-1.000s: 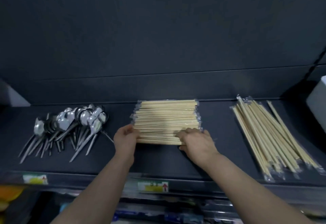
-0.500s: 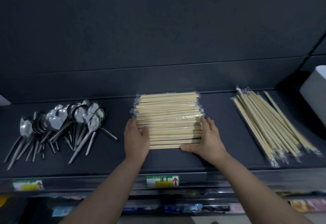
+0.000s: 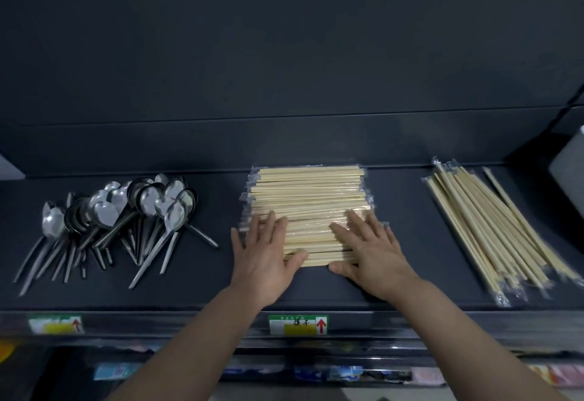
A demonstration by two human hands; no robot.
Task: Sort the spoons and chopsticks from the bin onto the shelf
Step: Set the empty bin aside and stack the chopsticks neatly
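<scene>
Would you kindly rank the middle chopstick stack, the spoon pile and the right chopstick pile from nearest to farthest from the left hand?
1. Middle chopstick stack, under the left hand.
2. Spoon pile, leftward.
3. Right chopstick pile, far right.

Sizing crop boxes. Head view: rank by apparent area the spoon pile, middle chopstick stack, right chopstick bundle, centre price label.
1. Spoon pile and right chopstick bundle: similar spread, too close to rank.
2. Middle chopstick stack: smaller, though both hands cover its near part.
3. Centre price label: smallest by far.
</scene>
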